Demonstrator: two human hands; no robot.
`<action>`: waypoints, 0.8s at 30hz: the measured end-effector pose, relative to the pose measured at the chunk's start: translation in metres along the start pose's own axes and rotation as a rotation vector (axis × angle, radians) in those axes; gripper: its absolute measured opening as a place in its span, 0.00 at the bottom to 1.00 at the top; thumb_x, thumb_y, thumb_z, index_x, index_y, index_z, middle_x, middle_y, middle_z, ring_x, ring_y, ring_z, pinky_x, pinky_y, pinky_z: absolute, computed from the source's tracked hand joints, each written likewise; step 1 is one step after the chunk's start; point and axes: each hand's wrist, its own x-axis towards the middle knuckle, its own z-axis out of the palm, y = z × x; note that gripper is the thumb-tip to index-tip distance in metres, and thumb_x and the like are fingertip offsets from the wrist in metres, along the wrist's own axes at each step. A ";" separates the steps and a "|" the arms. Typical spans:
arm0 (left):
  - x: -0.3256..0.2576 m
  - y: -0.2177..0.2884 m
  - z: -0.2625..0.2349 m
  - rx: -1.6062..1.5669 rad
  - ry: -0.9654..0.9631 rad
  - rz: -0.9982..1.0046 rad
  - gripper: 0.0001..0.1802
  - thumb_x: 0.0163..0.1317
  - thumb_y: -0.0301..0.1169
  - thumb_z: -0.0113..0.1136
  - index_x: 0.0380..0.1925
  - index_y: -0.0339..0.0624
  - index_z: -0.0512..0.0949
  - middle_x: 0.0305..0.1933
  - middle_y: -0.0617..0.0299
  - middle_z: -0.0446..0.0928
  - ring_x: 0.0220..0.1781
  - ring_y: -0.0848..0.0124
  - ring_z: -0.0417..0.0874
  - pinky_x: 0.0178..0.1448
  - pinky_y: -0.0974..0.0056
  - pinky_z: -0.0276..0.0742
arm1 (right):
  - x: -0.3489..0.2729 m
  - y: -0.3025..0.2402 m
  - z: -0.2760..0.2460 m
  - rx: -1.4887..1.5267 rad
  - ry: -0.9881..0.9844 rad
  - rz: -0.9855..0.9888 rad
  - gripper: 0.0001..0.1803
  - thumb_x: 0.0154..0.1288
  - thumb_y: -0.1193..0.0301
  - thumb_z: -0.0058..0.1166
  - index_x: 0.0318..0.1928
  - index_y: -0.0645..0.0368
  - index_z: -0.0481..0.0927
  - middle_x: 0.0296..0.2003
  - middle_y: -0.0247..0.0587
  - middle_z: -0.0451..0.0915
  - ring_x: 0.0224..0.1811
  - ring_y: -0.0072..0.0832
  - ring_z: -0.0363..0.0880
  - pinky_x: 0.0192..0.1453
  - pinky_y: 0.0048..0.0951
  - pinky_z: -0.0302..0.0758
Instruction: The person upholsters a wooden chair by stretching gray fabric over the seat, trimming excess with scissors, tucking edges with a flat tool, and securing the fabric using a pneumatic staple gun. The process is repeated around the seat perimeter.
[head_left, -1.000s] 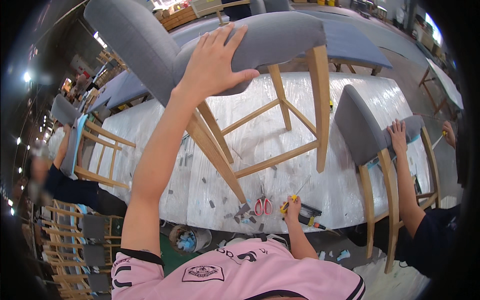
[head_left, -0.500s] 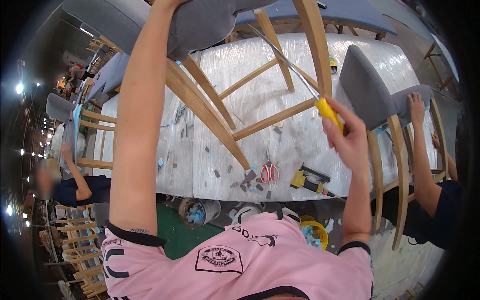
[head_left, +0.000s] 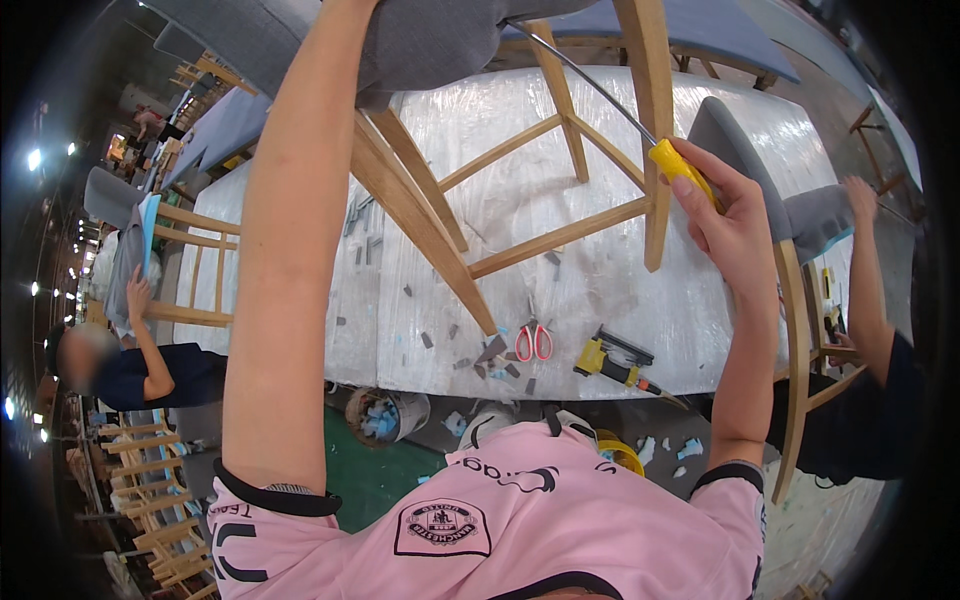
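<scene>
My right hand (head_left: 738,222) is closed round the yellow handle of a screwdriver (head_left: 667,156) with a long metal shaft. The shaft points up and left, and its tip meets the edge of the grey fabric (head_left: 430,45) on a wooden chair (head_left: 420,235). That chair stands tilted over the table, its legs and stretchers bare wood. My left arm (head_left: 285,250) reaches up to the chair's upholstered part; the hand itself lies past the top edge.
Red-handled scissors (head_left: 533,344), a yellow-and-black staple gun (head_left: 612,358) and dark scraps lie on the plastic-covered table (head_left: 350,340). A bucket (head_left: 410,415) with blue scraps stands below. Co-workers handle grey chairs (head_left: 735,150) at right and left.
My right hand has moved right, and the screwdriver's tip now meets the fabric edge. The tilted chair has shifted slightly. The co-worker's chair at right has tipped.
</scene>
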 end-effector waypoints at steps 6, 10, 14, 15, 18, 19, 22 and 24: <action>0.000 -0.001 0.002 -0.027 -0.002 0.008 0.34 0.82 0.53 0.40 0.77 0.42 0.65 0.77 0.53 0.67 0.76 0.65 0.67 0.79 0.62 0.59 | -0.001 0.000 0.003 0.077 0.015 -0.009 0.24 0.75 0.62 0.63 0.65 0.60 0.82 0.33 0.30 0.82 0.22 0.10 0.64 0.25 0.18 0.61; 0.000 -0.002 0.000 -0.039 -0.004 0.040 0.34 0.82 0.53 0.40 0.77 0.42 0.65 0.78 0.53 0.67 0.77 0.66 0.67 0.79 0.62 0.59 | -0.001 -0.001 0.001 0.108 -0.004 -0.014 0.24 0.75 0.62 0.62 0.65 0.62 0.81 0.36 0.34 0.85 0.20 0.10 0.65 0.23 0.18 0.62; 0.006 -0.002 -0.002 -0.067 0.000 0.005 0.36 0.79 0.55 0.44 0.76 0.44 0.66 0.77 0.51 0.67 0.76 0.62 0.68 0.79 0.60 0.62 | 0.002 -0.006 -0.001 0.169 -0.033 -0.018 0.25 0.75 0.62 0.61 0.65 0.64 0.80 0.38 0.39 0.87 0.18 0.10 0.65 0.20 0.17 0.60; 0.008 -0.003 0.001 -0.061 0.000 -0.004 0.36 0.78 0.56 0.44 0.76 0.45 0.66 0.77 0.51 0.67 0.76 0.62 0.68 0.79 0.59 0.62 | -0.001 -0.005 -0.001 0.189 -0.029 -0.014 0.25 0.75 0.62 0.60 0.65 0.65 0.80 0.38 0.39 0.87 0.17 0.10 0.65 0.19 0.17 0.59; 0.012 -0.007 0.006 -0.008 0.005 -0.019 0.36 0.77 0.59 0.44 0.75 0.49 0.68 0.77 0.52 0.68 0.77 0.60 0.68 0.79 0.58 0.62 | -0.002 -0.008 0.003 0.228 -0.024 0.003 0.25 0.75 0.62 0.60 0.65 0.66 0.80 0.39 0.41 0.87 0.17 0.10 0.64 0.18 0.16 0.58; 0.012 -0.013 0.007 0.017 0.007 -0.029 0.36 0.76 0.60 0.44 0.75 0.50 0.68 0.77 0.52 0.68 0.77 0.59 0.69 0.79 0.58 0.62 | -0.002 -0.011 0.006 0.231 -0.032 0.021 0.25 0.75 0.62 0.59 0.65 0.66 0.79 0.40 0.41 0.88 0.17 0.10 0.64 0.18 0.16 0.58; 0.007 -0.032 0.005 0.162 0.030 -0.060 0.37 0.74 0.62 0.44 0.74 0.54 0.70 0.77 0.53 0.68 0.77 0.57 0.69 0.79 0.57 0.63 | 0.000 -0.018 0.017 0.226 -0.071 0.061 0.25 0.75 0.63 0.58 0.64 0.67 0.79 0.42 0.40 0.87 0.17 0.09 0.64 0.17 0.15 0.58; 0.077 -0.057 0.049 0.220 -0.006 0.071 0.37 0.73 0.64 0.45 0.73 0.57 0.71 0.77 0.53 0.68 0.78 0.56 0.69 0.79 0.56 0.63 | -0.005 -0.008 0.001 0.177 0.044 0.118 0.24 0.75 0.64 0.58 0.64 0.68 0.79 0.44 0.39 0.87 0.17 0.08 0.64 0.16 0.14 0.57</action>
